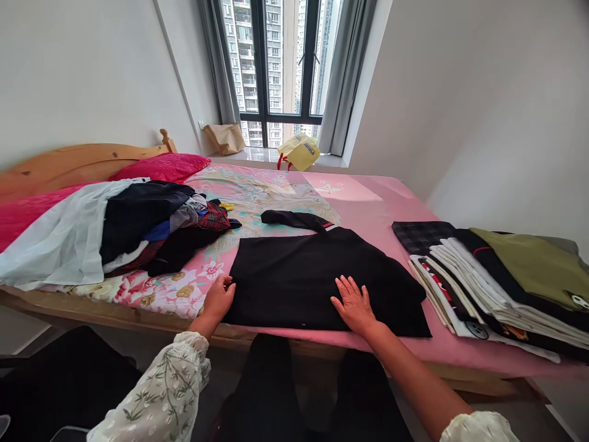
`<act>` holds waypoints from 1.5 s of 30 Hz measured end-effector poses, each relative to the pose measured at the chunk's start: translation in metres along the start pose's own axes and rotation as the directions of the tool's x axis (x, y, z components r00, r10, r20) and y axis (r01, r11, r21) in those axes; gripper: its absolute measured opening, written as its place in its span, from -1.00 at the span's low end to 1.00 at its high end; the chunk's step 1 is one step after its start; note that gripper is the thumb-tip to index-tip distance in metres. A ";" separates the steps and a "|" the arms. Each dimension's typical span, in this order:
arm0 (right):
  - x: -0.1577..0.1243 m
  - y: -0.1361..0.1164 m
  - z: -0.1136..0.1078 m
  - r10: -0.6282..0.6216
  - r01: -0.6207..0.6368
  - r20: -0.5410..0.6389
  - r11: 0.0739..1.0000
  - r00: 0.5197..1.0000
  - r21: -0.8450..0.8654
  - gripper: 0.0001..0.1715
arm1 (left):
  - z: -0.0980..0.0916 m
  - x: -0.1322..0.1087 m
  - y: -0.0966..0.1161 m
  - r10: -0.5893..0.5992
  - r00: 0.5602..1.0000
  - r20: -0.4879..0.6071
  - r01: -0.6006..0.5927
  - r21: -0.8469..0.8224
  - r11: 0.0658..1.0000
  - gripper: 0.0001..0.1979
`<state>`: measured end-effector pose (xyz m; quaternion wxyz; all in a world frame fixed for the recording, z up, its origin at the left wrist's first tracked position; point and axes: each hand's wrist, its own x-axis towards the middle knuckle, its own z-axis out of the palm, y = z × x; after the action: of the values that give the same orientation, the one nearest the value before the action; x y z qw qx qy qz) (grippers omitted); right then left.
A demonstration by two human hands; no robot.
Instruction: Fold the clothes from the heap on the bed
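A black long-sleeved top (289, 276) lies flat on the bed in front of me. One sleeve (294, 219) is laid out beyond its far edge, with red and white stripes on it. My left hand (221, 299) is at the top's left edge, its fingers curled closed on the cloth there. Spread flat on the front of the top is my right hand (354, 304), palm down and holding nothing.
Loose, crumpled clothes (156, 227) are heaped on the left of the bed (368, 193). Folded clothes (497, 282) are stacked at the right. A pink pillow (163, 164) lies by the wooden headboard (87, 156). A yellow bag (299, 151) and a brown paper bag (225, 139) are near the window.
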<state>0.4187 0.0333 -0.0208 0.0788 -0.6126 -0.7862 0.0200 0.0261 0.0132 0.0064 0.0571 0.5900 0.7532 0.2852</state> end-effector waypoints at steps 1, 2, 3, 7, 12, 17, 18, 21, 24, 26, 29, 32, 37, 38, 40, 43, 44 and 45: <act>0.000 -0.006 -0.004 -0.030 0.030 -0.021 1.000 0.999 0.001 -0.33 | 0.000 -0.002 0.005 0.027 0.999 -0.022 -0.027 0.006 1.000 -0.71; 0.001 -0.011 -0.007 -0.070 0.070 -0.036 0.998 0.997 0.003 -0.33 | 0.002 -0.005 0.011 0.079 0.997 -0.027 -0.078 0.013 0.997 -0.68; 0.001 -0.016 -0.009 -0.110 0.111 -0.040 0.994 0.993 0.006 -0.33 | 0.004 -0.009 0.017 0.156 0.988 -0.010 -0.156 0.026 0.987 -0.66; -0.001 -0.020 -0.002 -0.147 0.146 0.029 0.989 0.989 0.034 -0.32 | 0.019 -0.027 0.026 0.407 0.891 0.199 -0.439 0.155 0.885 -0.56; -0.002 -0.015 0.013 -0.113 0.111 0.049 0.992 0.992 0.059 -0.29 | 0.034 -0.038 0.014 0.298 0.903 0.310 -0.388 0.285 0.877 -0.46; -0.002 -0.014 0.014 -0.104 0.099 0.061 0.992 0.993 0.081 -0.30 | 0.023 -0.030 0.021 0.229 0.895 0.383 -0.344 0.263 0.901 -0.44; -0.001 -0.015 0.012 -0.099 0.093 0.072 0.992 0.992 0.087 -0.30 | 0.020 -0.026 0.024 0.213 0.891 0.400 -0.335 0.264 0.905 -0.44; 0.006 -0.021 -0.004 -0.082 0.068 0.130 0.992 0.988 0.109 -0.32 | 0.016 -0.008 0.038 0.215 0.872 0.439 -0.347 0.245 0.906 -0.49; 0.020 -0.036 -0.023 -0.108 0.092 0.129 0.988 0.986 0.126 -0.38 | 0.023 0.015 0.048 0.300 0.806 0.510 -0.421 0.137 0.897 -0.49; 0.029 -0.047 -0.027 -0.157 0.143 0.097 0.981 0.983 0.131 -0.41 | 0.033 0.033 0.048 0.280 0.776 0.565 -0.407 0.109 0.907 -0.46; 0.034 -0.054 -0.011 -0.219 0.204 0.103 0.969 0.970 0.139 -0.40 | 0.046 0.063 0.037 0.155 0.802 0.577 -0.312 0.182 0.933 -0.43; 0.032 -0.050 0.014 -0.241 0.229 0.075 0.964 0.968 0.137 -0.37 | 0.056 0.095 0.019 0.074 0.849 0.523 -0.238 0.254 0.937 -0.42; 0.030 -0.045 0.028 -0.248 0.240 0.039 0.959 0.968 0.149 -0.37 | 0.068 0.140 0.007 0.009 0.900 0.436 -0.164 0.318 0.934 -0.32; 0.030 -0.045 0.027 -0.253 0.244 0.038 0.957 0.967 0.154 -0.37 | 0.069 0.148 0.008 0.004 0.907 0.421 -0.154 0.324 0.933 -0.29; 0.032 -0.045 0.024 -0.259 0.249 0.040 0.954 0.965 0.164 -0.36 | 0.071 0.159 0.008 0.005 0.920 0.391 -0.144 0.327 0.934 -0.29; 0.034 -0.044 0.023 -0.258 0.246 0.056 0.955 0.964 0.163 -0.36 | 0.074 0.170 0.002 0.085 0.921 0.381 -0.208 0.295 0.933 -0.40; 0.035 -0.044 0.023 -0.257 0.245 0.062 0.957 0.964 0.158 -0.36 | 0.076 0.172 -0.002 0.120 0.911 0.395 -0.244 0.280 0.928 -0.44; 0.035 -0.043 0.024 -0.256 0.244 0.066 0.958 0.964 0.152 -0.36 | 0.079 0.175 -0.007 0.142 0.902 0.407 -0.267 0.270 0.925 -0.46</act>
<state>0.3653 0.0583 -0.0357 0.0906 -0.4998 -0.8565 0.0921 0.0016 0.2017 -0.0185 0.0751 0.7120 0.6967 0.0444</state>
